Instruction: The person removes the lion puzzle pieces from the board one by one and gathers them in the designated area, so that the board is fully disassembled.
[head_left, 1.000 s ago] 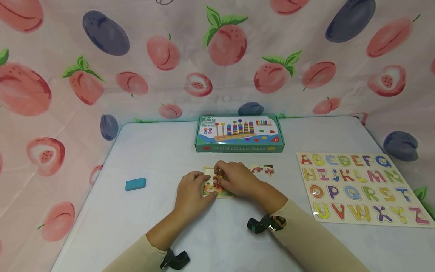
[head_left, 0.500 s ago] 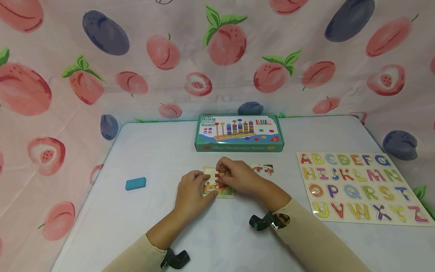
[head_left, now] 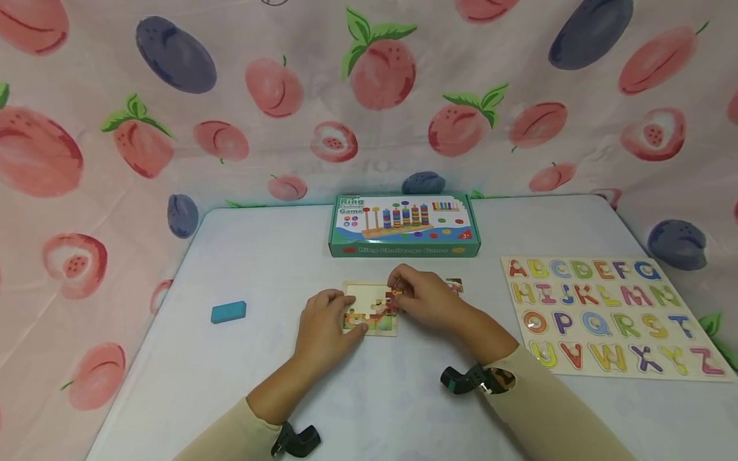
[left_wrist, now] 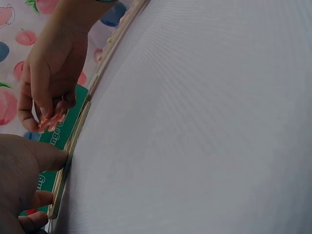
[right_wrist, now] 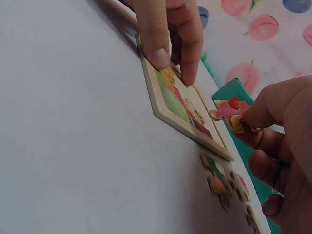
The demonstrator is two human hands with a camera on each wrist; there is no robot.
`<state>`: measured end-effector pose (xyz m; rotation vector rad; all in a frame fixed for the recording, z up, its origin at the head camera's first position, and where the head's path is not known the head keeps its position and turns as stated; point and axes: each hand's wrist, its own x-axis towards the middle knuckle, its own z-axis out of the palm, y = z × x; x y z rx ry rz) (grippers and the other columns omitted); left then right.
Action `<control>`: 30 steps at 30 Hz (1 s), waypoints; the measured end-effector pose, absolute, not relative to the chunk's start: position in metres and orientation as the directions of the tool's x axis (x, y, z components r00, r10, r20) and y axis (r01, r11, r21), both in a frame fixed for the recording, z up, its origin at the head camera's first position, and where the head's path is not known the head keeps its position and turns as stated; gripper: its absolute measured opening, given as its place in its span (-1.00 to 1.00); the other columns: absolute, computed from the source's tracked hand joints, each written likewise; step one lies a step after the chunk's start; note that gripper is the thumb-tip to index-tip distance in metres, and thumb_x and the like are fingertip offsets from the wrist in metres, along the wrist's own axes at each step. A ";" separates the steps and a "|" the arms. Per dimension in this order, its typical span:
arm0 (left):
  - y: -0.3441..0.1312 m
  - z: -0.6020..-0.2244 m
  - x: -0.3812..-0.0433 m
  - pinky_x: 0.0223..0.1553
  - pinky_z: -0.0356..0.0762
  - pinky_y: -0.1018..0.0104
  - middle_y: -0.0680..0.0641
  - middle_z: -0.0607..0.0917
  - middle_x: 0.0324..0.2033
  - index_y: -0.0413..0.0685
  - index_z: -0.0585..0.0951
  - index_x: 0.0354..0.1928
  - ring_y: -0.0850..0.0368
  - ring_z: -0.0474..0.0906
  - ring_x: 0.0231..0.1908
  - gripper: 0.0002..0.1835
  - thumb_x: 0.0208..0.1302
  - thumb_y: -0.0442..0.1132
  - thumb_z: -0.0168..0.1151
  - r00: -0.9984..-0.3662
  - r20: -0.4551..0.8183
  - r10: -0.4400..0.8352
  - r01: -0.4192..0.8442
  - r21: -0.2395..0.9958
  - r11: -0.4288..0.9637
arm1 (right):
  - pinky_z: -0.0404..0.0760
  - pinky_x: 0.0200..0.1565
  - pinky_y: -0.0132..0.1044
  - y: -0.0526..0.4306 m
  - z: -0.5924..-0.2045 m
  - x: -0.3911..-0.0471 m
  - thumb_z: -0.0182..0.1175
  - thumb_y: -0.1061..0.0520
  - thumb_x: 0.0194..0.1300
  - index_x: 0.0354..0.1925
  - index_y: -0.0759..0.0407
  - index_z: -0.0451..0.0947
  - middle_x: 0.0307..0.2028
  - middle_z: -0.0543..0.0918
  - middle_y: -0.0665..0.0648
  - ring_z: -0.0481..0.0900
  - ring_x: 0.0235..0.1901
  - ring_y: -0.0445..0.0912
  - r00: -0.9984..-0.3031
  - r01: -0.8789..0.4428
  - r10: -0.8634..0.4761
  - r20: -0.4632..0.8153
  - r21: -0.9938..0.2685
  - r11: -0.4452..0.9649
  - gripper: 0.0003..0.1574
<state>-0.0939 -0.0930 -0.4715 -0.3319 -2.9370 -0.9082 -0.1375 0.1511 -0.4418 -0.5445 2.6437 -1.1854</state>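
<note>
A small wooden jigsaw tray [head_left: 388, 331] lies mid-table, its near part filled with joined coloured pieces and its far part showing bare wood. My left hand [head_left: 327, 324] rests at the tray's left side, thumb and index finger touching the frame at separate spots. Between thumb and index finger, my right hand [head_left: 429, 298] pinches a red and orange jigsaw piece [right_wrist: 229, 114], raised above the tray's right edge. Several loose jigsaw pieces [right_wrist: 215, 178] lie just right of the tray, partly hidden by the right hand in the head view.
A green Ring Challenge Game box [head_left: 403, 224] stands behind the tray. To the right lies a wooden alphabet board [head_left: 611, 320] with coloured letters. A blue block [head_left: 228, 312] sits to the left. Fruit-patterned cloth [head_left: 230, 83] hangs behind the table.
My right hand has moved from over the middle of the tray to its right edge, carrying the jigsaw piece and exposing more of the tray. The left hand stays in place.
</note>
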 end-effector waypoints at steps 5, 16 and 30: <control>-0.093 -0.471 -0.094 0.35 0.32 -0.19 -0.16 0.57 0.21 -0.13 0.71 0.24 -0.16 0.40 0.31 -0.38 0.17 -0.03 0.63 -0.979 0.089 0.182 0.201 0.553 0.809 | 0.56 -0.20 -0.20 0.165 -0.444 -0.134 0.31 0.19 0.42 0.05 0.00 0.57 -0.26 0.63 -0.03 0.51 -0.28 -0.08 -0.933 -0.214 -0.359 -0.036 -0.747 0.630 -0.74; -0.093 -0.471 -0.094 0.37 0.32 -0.18 -0.14 0.56 0.24 -0.11 0.71 0.25 -0.16 0.38 0.34 -0.37 0.18 -0.01 0.63 -0.980 0.075 0.186 0.196 0.553 0.810 | 0.50 -0.28 -0.24 0.192 -0.447 -0.123 0.29 0.24 0.38 0.03 0.10 0.59 -0.30 0.60 -0.01 0.48 -0.35 -0.08 -0.945 -0.208 -0.325 -0.019 -0.735 0.646 -0.74; -0.092 -0.472 -0.094 0.37 0.32 -0.18 -0.14 0.56 0.25 -0.11 0.70 0.27 -0.15 0.37 0.35 -0.35 0.19 0.01 0.61 -0.982 0.067 0.178 0.185 0.555 0.811 | 0.60 -0.10 -0.14 0.210 -0.458 -0.116 0.36 0.17 0.41 0.05 0.11 0.68 -0.17 0.70 -0.04 0.56 -0.20 -0.10 -0.963 -0.210 -0.271 0.003 -0.639 0.740 -0.74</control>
